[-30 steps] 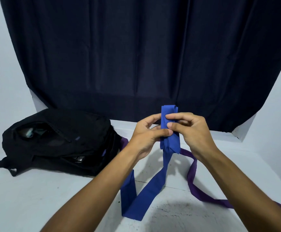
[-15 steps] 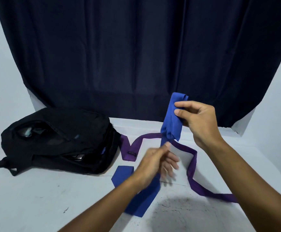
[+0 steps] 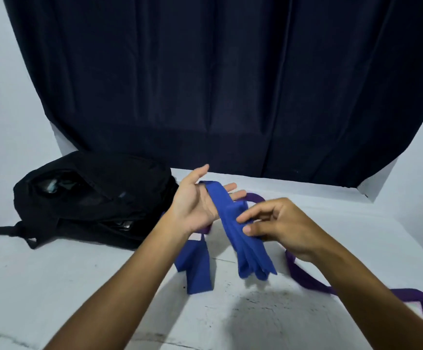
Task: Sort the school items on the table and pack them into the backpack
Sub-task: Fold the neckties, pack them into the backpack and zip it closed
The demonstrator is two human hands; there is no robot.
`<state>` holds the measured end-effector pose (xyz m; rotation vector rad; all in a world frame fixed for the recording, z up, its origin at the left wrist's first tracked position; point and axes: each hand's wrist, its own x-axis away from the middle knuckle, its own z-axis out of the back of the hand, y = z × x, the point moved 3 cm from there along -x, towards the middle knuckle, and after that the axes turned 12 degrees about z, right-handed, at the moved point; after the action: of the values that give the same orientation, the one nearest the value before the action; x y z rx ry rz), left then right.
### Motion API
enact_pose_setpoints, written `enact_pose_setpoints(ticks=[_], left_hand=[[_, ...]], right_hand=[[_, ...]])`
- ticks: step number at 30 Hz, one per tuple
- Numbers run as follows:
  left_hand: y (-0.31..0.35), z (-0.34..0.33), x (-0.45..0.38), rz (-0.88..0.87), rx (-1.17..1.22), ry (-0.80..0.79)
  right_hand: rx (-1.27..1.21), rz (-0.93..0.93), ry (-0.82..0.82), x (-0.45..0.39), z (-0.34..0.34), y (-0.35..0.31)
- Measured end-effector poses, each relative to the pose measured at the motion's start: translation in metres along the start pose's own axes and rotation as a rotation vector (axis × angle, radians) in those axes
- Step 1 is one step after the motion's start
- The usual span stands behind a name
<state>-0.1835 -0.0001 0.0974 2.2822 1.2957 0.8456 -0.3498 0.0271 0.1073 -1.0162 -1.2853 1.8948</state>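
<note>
A blue necktie is partly folded into a bundle held above the white table. My left hand lies palm up with straight fingers, and the tie's upper end is draped across it. My right hand pinches the folded bundle between thumb and fingers. The tie's free tail trails down onto the table. A purple necktie lies on the table under and to the right of my hands. The black backpack lies on its side at the left, its top open.
A dark curtain hangs behind the table against a pale wall. The table's back right corner is visible. A backpack strap trails toward the left edge.
My right hand brought the folded blue tie down from its raised position. My left hand rose from the table and turned palm up under the tie's upper end.
</note>
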Motion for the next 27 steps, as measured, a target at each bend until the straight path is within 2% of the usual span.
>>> enact_pose_setpoints(ticks=[1, 3, 5, 8, 12, 14, 16, 19, 22, 27], left_hand=[[-0.001, 0.001, 0.001, 0.014, -0.058, -0.002], [-0.007, 0.003, 0.003, 0.063, -0.200, -0.048], [-0.013, 0.006, 0.006, 0.097, -0.307, -0.105], [-0.020, 0.013, 0.005, 0.116, -0.344, -0.186], [-0.026, 0.008, 0.006, 0.110, -0.326, -0.288], [-0.029, 0.006, 0.005, 0.041, -0.399, -0.317], [-0.032, 0.007, 0.003, -0.040, -0.477, -0.243], [-0.035, 0.012, -0.001, -0.090, -0.475, -0.135], [-0.035, 0.014, -0.001, -0.113, -0.459, -0.136], [-0.036, 0.007, 0.005, -0.104, -0.544, -0.167]], right_hand=[[0.013, -0.032, -0.075, 0.002, -0.003, 0.002], [0.010, -0.045, -0.110, 0.002, -0.003, 0.003], [-0.032, -0.012, -0.033, -0.001, 0.000, 0.002], [-0.106, 0.023, 0.100, -0.008, 0.004, 0.000], [-0.056, 0.028, 0.139, -0.015, -0.001, 0.000], [-0.036, 0.029, 0.138, -0.017, -0.005, 0.001], [-0.019, 0.032, 0.144, -0.018, -0.008, 0.001], [0.015, 0.037, 0.160, -0.019, -0.012, 0.002], [0.054, 0.030, 0.171, -0.020, -0.012, 0.003], [-0.021, 0.011, 0.144, -0.019, -0.015, 0.003]])
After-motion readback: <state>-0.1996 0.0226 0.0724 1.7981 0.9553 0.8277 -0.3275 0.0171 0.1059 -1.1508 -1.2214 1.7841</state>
